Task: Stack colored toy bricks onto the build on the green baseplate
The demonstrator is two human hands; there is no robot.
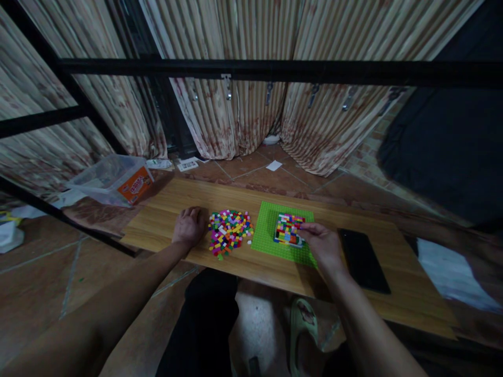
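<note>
A green baseplate lies on a low wooden board. A block of many-coloured small bricks is built on it. My right hand rests at the block's right edge, fingers pinched against the bricks. A loose heap of coloured bricks lies left of the plate. My left hand sits on the board beside the heap, fingers curled under, touching its left edge; whether they hold a brick is hidden.
A black phone lies right of the plate. A clear plastic tub with an orange label stands at the far left. Black metal bars cross overhead, curtains hang behind. A green slipper is on the tiled floor below.
</note>
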